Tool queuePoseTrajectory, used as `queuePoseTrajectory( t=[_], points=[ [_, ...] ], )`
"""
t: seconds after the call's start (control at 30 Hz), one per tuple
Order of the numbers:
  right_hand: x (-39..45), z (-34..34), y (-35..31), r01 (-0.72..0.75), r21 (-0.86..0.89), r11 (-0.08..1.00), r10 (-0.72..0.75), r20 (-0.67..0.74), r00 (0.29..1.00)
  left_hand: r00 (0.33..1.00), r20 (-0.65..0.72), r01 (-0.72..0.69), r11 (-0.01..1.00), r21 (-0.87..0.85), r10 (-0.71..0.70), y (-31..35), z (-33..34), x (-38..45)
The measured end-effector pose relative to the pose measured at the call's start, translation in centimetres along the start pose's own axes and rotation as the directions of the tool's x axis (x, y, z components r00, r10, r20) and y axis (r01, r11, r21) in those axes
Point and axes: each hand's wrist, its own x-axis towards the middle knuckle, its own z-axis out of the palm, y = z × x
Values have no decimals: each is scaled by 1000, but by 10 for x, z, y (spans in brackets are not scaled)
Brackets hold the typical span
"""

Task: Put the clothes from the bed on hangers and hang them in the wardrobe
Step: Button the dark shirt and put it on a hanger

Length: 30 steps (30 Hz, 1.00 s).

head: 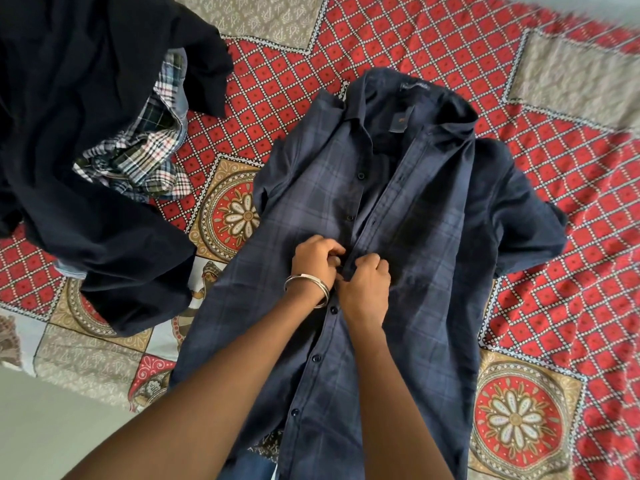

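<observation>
Your dark blue check shirt (398,237) lies flat on the bed (450,46), front up, long axis near-to-far, collar at far end, hem cut off at near edge. Both hands, left (317,261) and right (367,282), pinch the placket mid-shirt; the button betw. them is hidden. Dark garment (86,133) and plaid shirt (149,154) heaped far left.

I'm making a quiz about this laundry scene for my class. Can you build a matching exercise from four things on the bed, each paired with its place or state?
Things:
1. blue checked shirt
2. dark garment
3. light plaid shirt
4. bangle

Descriptions:
A. on the left wrist
B. spread flat, front up
C. crumpled, partly under dark cloth
D. heaped at the far left

Pairs: 1-B, 2-D, 3-C, 4-A
</observation>
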Motion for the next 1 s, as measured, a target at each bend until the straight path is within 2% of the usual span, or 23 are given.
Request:
queuePoseTrajectory(
  t=[0.07,0.2,0.27,0.37,0.47,0.57,0.67,0.73,0.83,1.0],
  points=[
    [1,1,0,-19,-43,999,18,-24,1000,999,33,37,999,12,-38,3,1,2],
    [-2,-2,2,-82,119,990,92,-78,993,991,111,51,982,184,-72,7,0,2],
    [-3,0,2,-74,54,996,75,-34,997,986,143,52,968,244,-89,7,1,2],
    [0,3,-5,-88,-115,989,91,19,996,978,163,91,966,243,-133,7,3,4],
    [3,5,-10,-109,-164,980,112,11,994,977,135,137,975,176,-162,6,1,5],
    [1,10,-5,-100,-172,980,96,-33,995,986,109,111,984,141,-127,5,-6,6],
    [-1,12,3,-110,-61,992,103,-98,990,987,117,96,985,146,-113,4,-10,4],
    [0,8,9,-122,112,986,136,-128,982,986,117,99,984,150,-117,4,-8,6],
    [1,0,18,-117,356,927,158,-89,983,979,135,132,980,152,-153,6,-6,10],
    [-3,-4,29,-43,499,865,71,-38,997,966,205,139,984,116,-160,10,-5,11]
  ],
)
